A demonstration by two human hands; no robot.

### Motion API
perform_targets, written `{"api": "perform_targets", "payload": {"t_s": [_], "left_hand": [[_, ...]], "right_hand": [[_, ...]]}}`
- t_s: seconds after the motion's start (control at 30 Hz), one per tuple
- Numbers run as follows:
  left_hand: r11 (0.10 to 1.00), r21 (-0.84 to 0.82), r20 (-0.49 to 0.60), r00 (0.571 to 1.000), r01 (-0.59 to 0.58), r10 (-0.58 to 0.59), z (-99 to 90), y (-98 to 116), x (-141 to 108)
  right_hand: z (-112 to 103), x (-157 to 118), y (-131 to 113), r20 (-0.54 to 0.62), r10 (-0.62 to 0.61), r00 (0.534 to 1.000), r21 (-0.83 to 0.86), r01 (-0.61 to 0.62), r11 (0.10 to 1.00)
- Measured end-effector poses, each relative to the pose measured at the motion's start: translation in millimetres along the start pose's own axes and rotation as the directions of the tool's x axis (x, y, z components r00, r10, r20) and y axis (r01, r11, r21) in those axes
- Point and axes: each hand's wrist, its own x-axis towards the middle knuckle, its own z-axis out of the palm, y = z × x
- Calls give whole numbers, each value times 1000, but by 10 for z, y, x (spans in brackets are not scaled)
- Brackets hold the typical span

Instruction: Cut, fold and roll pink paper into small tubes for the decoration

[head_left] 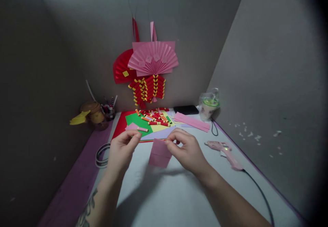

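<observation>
Rectangular pink paper sheet (159, 154), long axis near-upright, hangs left of the nearer right hand (186, 149), which pinches its upper edge; left hand (123, 149) fingertips together, hold unclear

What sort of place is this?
Probably a papercraft workspace: a pink corded glue gun and flat coloured paper sheets lie on the white tabletop, and a pleated pink paper fan hangs against the grey wall.

- In my right hand (186, 148) was the paper (160, 157).
- To its right lay the glue gun (230, 155).
- To its left was the tape roll (97, 158).
- Behind it, paper tubes (153, 123) lay on sheets (132, 118).
</observation>
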Motion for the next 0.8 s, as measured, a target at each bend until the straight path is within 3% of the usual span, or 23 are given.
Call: {"api": "perform_targets", "payload": {"t_s": [0.13,0.3,0.57,0.7,0.8], "left_hand": [[994,-37,172,979,-101,106,87,22,-61],[969,120,336,928,-215,164,174,67,-138],[935,200,298,927,-293,227,179,77,-159],[944,199,267,941,-263,206,103,34,-115],[954,212,190,967,-210,171,30,10,-61]], "right_hand": [[19,-11,2,49,-68,996,-22,69,997],[68,-30,8,90,-125,988,-51,130,990],[97,-34,18,107,-141,984,-105,152,983],[12,3,17,102,-124,987,-84,133,988],[-83,48,40,36,-96,995,-79,98,992]]}}
